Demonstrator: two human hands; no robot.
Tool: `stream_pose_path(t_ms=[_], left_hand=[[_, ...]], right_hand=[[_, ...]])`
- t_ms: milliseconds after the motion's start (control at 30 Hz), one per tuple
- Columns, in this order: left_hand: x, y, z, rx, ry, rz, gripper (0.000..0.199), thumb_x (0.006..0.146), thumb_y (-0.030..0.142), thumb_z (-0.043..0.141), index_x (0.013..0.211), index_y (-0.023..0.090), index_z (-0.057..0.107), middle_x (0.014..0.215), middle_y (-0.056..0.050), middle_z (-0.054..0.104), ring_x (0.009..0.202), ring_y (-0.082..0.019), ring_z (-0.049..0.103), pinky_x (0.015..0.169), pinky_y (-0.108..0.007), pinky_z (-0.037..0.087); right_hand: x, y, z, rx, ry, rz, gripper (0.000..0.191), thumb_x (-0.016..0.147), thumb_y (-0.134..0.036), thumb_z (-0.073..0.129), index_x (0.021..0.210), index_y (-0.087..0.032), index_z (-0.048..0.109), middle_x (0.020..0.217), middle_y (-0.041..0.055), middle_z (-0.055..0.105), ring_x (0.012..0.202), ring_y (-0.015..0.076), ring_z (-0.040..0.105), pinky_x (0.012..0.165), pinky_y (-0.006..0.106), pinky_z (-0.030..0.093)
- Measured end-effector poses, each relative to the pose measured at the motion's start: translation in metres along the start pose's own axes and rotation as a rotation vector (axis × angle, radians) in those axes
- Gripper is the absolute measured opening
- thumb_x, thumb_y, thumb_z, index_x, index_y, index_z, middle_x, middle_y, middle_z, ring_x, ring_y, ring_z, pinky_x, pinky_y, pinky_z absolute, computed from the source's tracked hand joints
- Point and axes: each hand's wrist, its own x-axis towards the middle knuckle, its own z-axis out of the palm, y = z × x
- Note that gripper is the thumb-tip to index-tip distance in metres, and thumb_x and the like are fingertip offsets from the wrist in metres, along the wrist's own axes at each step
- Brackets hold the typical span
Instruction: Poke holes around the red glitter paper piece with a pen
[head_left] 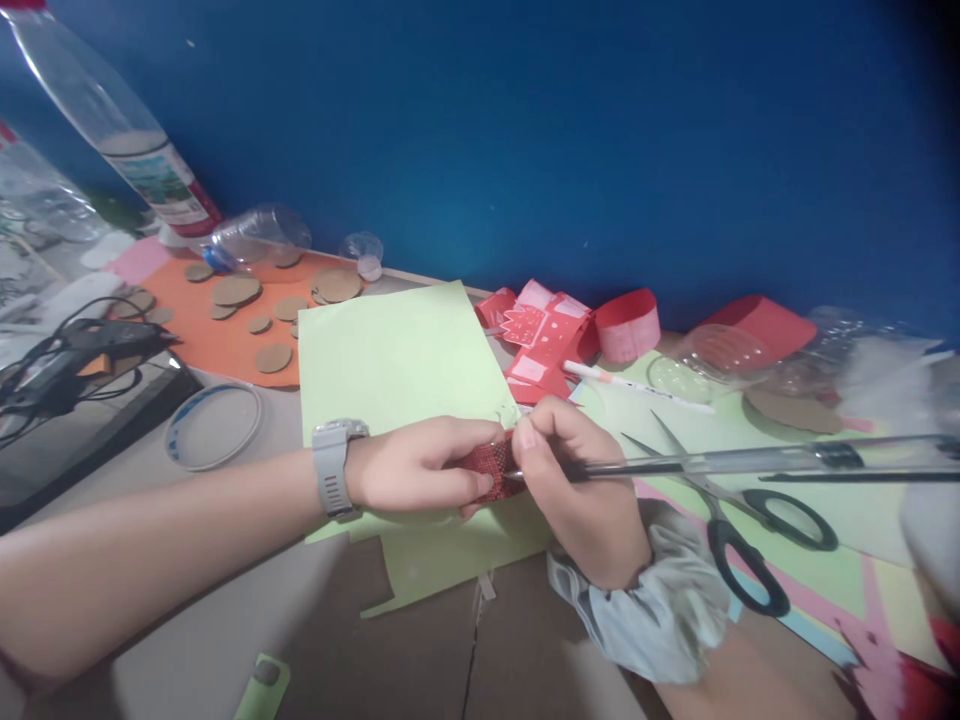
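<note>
My left hand (pixel 427 465), with a grey watch on its wrist, is closed on a small red piece (pixel 484 465) covered in a fine dark pattern. It pinches that piece between thumb and fingers above a pale green sheet (pixel 397 350). In my right hand (pixel 585 490) is a slim pen (pixel 720 461) with a clear barrel, pointing left. Its tip touches or nearly touches the red piece; the contact is partly hidden by my fingers. A light scrunchie (pixel 645 600) circles the right wrist. Black-handled scissors (pixel 720 500) lie open just right of that hand.
Cardboard discs (pixel 236 290) lie on an orange sheet (pixel 187 340) at left, beside a tape roll (pixel 214 427) and a tall bottle (pixel 150 165). Red and pink paper pieces (pixel 547 335) and a white marker (pixel 637 387) sit before the blue wall (pixel 525 130).
</note>
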Motion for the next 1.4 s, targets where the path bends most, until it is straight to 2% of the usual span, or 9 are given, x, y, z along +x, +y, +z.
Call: stream_pose_path(t_ms=[333, 500, 1400], left_hand=[[0.0011, 0.0027, 0.0004, 0.017, 0.007, 0.017, 0.003, 0.087, 0.015, 0.047, 0.084, 0.015, 0.046, 0.071, -0.001, 0.056, 0.064, -0.013, 0.054, 0.062, -0.023, 0.044], [0.0009, 0.0016, 0.0006, 0.025, 0.006, 0.013, 0.002, 0.088, 0.015, 0.046, 0.087, 0.014, 0.047, 0.072, -0.001, 0.056, 0.064, -0.012, 0.054, 0.062, -0.022, 0.044], [-0.0001, 0.0014, -0.0010, 0.032, 0.000, 0.027, 0.002, 0.087, 0.014, 0.047, 0.085, 0.015, 0.046, 0.072, 0.000, 0.055, 0.064, -0.012, 0.053, 0.061, -0.022, 0.043]], right_hand=[[-0.0011, -0.0003, 0.0000, 0.020, -0.023, 0.021, 0.025, 0.085, -0.013, 0.044, 0.063, -0.020, 0.036, 0.056, -0.0055, 0.035, 0.051, 0.0082, 0.034, 0.047, 0.021, 0.030], [-0.0012, 0.0004, 0.0005, 0.008, 0.020, 0.019, 0.027, 0.086, -0.014, 0.045, 0.062, -0.021, 0.034, 0.055, -0.0060, 0.033, 0.050, 0.0081, 0.032, 0.046, 0.021, 0.029], [0.0002, -0.0028, -0.0005, -0.047, 0.024, -0.004, 0.024, 0.081, -0.010, 0.044, 0.061, -0.020, 0.037, 0.055, -0.0063, 0.037, 0.049, 0.0073, 0.035, 0.045, 0.020, 0.031]])
